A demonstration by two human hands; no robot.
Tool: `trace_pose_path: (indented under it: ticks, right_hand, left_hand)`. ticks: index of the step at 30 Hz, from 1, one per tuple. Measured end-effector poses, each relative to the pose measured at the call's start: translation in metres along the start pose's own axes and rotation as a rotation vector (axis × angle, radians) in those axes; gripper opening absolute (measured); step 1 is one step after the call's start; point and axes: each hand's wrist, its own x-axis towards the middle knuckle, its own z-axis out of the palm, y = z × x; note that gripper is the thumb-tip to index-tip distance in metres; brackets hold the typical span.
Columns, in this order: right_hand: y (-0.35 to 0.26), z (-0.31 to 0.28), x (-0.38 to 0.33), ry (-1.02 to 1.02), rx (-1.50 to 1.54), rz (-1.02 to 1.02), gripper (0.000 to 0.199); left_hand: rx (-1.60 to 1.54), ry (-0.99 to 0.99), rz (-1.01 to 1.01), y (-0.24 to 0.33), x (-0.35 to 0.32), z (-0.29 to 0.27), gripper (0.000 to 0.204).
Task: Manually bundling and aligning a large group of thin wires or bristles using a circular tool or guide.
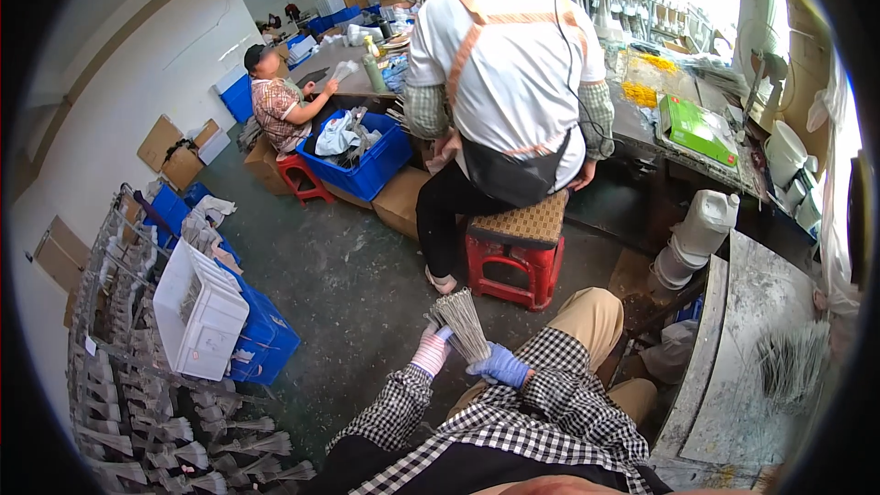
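In front of my lap a thick bundle of thin, straight grey strands (461, 323) is held tilted, its far end up and to the left. My left hand (431, 350), in a pale pink-and-white glove, closes on the left side of the bundle. My right hand (500, 366), in a blue glove, is closed round its lower end. Beside me on the right, a loose pile of similar thin grey strands (788, 362) lies on a worn, stained work board (738, 321). What the strands are made of, I cannot tell.
A person (518, 64) sits close ahead on a red stool (513, 261); another (282, 101) sits beyond a blue crate (362, 174). At left stand a white crate (188, 348) and a rack (101, 348) of bundles. White containers (701, 225) stand right of my knees.
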Motion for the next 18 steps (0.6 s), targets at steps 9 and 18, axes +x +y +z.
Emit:
trace_pose_path:
  ticks: [9,18]
  right_hand:
    - [0.023,-0.007,0.023,0.063,-0.063,-0.082,0.036]
    - [0.011,0.004,0.013,0.064,-0.017,-0.11,0.031]
  left_hand:
    - [0.091,0.035,-0.02,0.014,-0.007,0.016,0.052]
    - [0.122,0.045,-0.003,0.009,-0.008,0.011,0.049]
